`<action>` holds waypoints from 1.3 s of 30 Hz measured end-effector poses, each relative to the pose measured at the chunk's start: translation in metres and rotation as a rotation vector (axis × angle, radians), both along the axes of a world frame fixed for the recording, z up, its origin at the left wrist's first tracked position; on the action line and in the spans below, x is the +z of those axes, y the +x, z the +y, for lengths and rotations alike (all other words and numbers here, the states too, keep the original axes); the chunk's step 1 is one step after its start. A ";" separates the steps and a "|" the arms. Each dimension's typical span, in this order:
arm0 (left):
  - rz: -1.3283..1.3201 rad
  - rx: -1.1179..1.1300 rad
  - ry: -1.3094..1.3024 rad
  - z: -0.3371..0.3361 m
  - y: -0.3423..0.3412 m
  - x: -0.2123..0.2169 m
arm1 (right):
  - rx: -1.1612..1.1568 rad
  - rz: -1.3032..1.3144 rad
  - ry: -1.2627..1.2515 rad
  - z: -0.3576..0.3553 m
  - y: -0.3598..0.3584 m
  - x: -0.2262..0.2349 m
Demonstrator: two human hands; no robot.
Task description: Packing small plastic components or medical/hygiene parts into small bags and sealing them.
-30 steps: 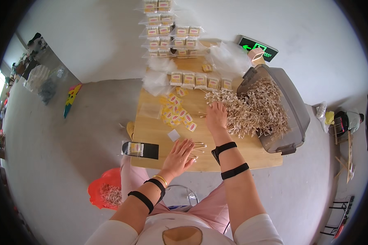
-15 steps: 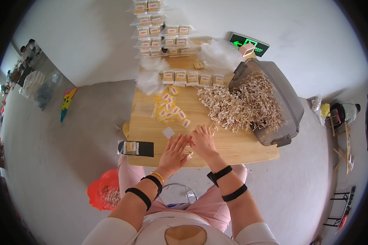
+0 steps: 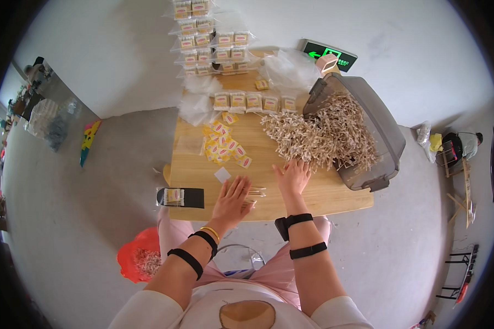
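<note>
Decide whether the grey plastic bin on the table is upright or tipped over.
Tipped. The grey bin lies on its side with its opening toward the table middle, and wooden sticks spill from it across the wooden table.

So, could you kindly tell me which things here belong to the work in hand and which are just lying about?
In use:
left hand flat on small sticks
right hand by stick heap
grey bin
wooden table

Lying about:
yellow labels
packed bags
red bag on floor
black holder
</note>
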State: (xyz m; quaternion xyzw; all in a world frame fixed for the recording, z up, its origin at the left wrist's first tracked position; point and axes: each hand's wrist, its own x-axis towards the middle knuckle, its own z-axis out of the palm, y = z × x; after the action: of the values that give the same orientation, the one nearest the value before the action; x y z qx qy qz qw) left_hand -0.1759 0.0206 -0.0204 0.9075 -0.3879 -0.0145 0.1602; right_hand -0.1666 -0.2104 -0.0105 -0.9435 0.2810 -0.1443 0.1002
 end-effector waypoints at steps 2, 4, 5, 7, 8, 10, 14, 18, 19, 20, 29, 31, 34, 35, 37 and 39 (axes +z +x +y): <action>-0.002 -0.002 -0.002 0.000 0.001 0.000 | -0.086 0.003 0.064 0.003 0.003 0.000; 0.003 -0.007 0.000 -0.002 0.000 0.005 | -0.144 -0.017 0.090 -0.002 0.000 -0.007; 0.006 -0.012 0.000 -0.003 0.000 0.007 | -0.157 -0.038 0.087 -0.008 -0.008 -0.015; 0.002 -0.012 -0.017 0.002 0.000 0.005 | -0.139 -0.064 0.120 -0.006 -0.019 -0.016; 0.000 -0.013 -0.025 0.004 0.000 0.004 | -0.120 -0.068 0.149 -0.006 -0.025 -0.017; 0.005 -0.016 -0.030 0.003 0.000 0.005 | -0.085 -0.090 0.168 -0.006 -0.037 -0.017; 0.004 -0.018 -0.045 0.003 0.000 0.005 | -0.028 -0.113 0.153 0.004 -0.049 -0.016; -0.007 -0.020 -0.029 0.004 0.001 0.002 | 0.038 -0.120 0.169 0.023 -0.051 -0.015; -0.013 -0.022 -0.021 0.004 0.001 0.001 | 0.076 -0.132 0.180 0.027 -0.049 -0.015; -0.019 -0.024 -0.013 0.003 0.001 0.000 | 0.115 -0.143 0.192 0.031 -0.047 -0.016; 0.021 -0.021 -0.083 0.006 0.002 0.000 | 0.276 -0.167 0.327 0.057 -0.032 -0.013; 0.024 -0.015 -0.107 0.006 0.001 -0.001 | 0.277 -0.191 0.330 0.053 -0.026 -0.010; 0.024 -0.012 -0.135 0.005 0.001 -0.003 | 0.337 -0.164 0.289 0.041 -0.019 -0.012; 0.023 -0.012 -0.143 0.004 0.000 -0.004 | 0.348 -0.133 0.284 0.039 -0.017 -0.014; 0.013 -0.009 -0.184 0.006 0.001 -0.004 | 0.350 -0.121 0.306 0.036 -0.013 -0.013; 0.021 -0.008 -0.225 0.006 0.001 -0.003 | 0.314 -0.152 0.354 0.030 -0.014 -0.014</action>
State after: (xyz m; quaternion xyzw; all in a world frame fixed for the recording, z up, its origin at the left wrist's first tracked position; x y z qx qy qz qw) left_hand -0.1752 0.0266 -0.0230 0.8820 -0.3890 0.0193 0.2652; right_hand -0.1805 -0.1801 -0.0248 -0.9298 0.1433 -0.1460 0.3061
